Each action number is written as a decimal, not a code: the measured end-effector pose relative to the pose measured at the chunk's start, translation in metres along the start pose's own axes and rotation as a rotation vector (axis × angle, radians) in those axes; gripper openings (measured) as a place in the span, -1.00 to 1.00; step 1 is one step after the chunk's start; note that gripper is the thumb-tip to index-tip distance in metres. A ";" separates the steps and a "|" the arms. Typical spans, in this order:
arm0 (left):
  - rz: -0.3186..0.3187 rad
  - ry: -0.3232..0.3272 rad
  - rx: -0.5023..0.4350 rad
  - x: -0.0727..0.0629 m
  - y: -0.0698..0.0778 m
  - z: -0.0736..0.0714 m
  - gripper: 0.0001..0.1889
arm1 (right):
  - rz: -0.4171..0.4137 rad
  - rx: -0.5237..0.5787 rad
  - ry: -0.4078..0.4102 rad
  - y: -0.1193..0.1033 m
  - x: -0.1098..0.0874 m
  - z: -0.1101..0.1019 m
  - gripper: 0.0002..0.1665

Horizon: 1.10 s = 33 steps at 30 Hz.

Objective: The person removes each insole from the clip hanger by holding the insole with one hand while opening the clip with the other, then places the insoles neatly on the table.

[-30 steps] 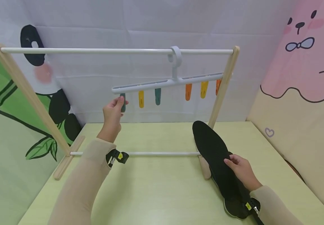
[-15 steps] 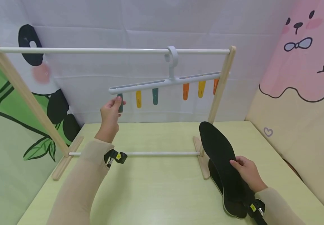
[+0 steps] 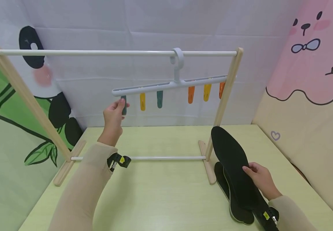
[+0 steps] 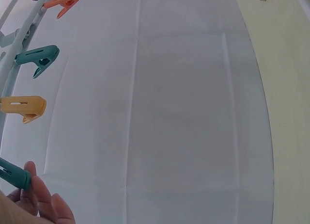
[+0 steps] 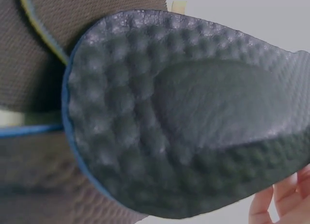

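Note:
My left hand (image 3: 113, 117) pinches the teal clip (image 3: 124, 111) at the low left end of a pale grey clip hanger (image 3: 154, 87). In the left wrist view, the fingers (image 4: 42, 195) wrap the end of that clip. The hanger hooks over the rack's top bar and tilts down to the left. At the right, my right hand (image 3: 262, 180) grips the edge of a black insole (image 3: 230, 154), toe end up and leaning left. Its dimpled underside (image 5: 121, 103) fills much of the right wrist view. Two other black insoles (image 3: 240, 209) lie beneath it on the table, partly hidden.
Yellow (image 3: 142, 102), teal (image 3: 159, 99) and orange (image 3: 191, 94) clips hang along the hanger, with others at its right end. The rack has a white top bar (image 3: 82, 52), wooden legs (image 3: 29, 99) and a low crossbar (image 3: 166, 158). Behind stands a printed cloth (image 3: 143, 38).
My right hand has moved right with the black insole, uncovering more of the insoles beneath. The left hand keeps its pinch on the teal clip, nearly still.

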<state>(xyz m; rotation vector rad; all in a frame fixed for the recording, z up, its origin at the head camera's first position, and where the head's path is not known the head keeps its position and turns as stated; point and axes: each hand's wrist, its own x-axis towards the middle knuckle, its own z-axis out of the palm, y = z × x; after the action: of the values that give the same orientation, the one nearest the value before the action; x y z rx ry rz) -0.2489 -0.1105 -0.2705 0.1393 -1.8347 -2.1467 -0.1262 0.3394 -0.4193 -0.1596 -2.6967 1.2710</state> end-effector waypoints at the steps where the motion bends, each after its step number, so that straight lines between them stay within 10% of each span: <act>1: 0.001 -0.002 0.001 0.000 0.000 0.000 -0.86 | 0.007 -0.002 -0.001 0.001 0.000 0.000 -0.66; 33: -0.034 -0.013 0.008 -0.001 -0.002 0.001 -0.85 | 0.129 -0.110 -0.045 0.043 0.008 -0.026 -0.59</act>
<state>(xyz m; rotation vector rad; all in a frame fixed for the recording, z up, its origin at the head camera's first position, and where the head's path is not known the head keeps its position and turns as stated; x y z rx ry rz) -0.2484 -0.1087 -0.2721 0.1590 -1.8616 -2.1678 -0.1282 0.3874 -0.4357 -0.3264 -2.8368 1.1725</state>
